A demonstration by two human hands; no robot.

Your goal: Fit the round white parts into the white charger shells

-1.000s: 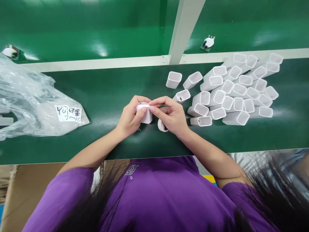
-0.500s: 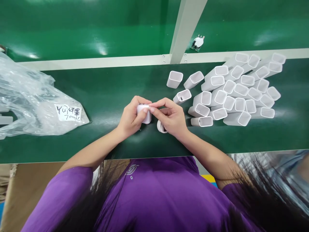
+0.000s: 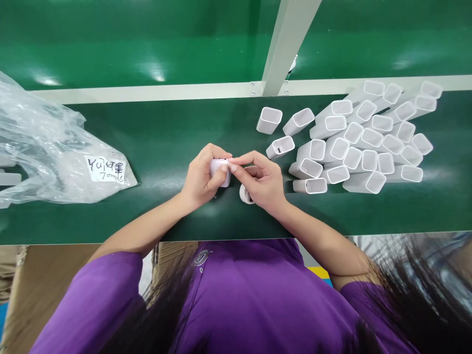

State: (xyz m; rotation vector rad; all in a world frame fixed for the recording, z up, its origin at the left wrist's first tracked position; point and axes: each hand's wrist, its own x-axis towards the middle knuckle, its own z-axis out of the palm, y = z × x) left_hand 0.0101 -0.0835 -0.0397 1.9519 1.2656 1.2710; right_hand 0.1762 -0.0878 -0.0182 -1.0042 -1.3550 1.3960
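Observation:
My left hand (image 3: 201,178) grips a small white plastic shell (image 3: 220,172) just above the green work surface (image 3: 155,147). The thumb and forefinger of my right hand (image 3: 261,179) pinch at the top edge of that shell. A small white roll (image 3: 245,192) is tucked under my right palm, partly hidden. To the right lies a pile of several white rectangular shells (image 3: 363,140), open ends toward me, the nearest (image 3: 280,146) a short way from my right hand.
A crumpled clear plastic bag (image 3: 47,152) with a handwritten label (image 3: 106,169) lies at the left. A pale metal rail (image 3: 147,93) and upright post (image 3: 285,44) border a green conveyor behind. Cardboard (image 3: 44,280) sits below the table's front edge.
Both hands stay together on the shell. A small white part on the far conveyor has drifted left and slipped behind the post. The view has shifted slightly.

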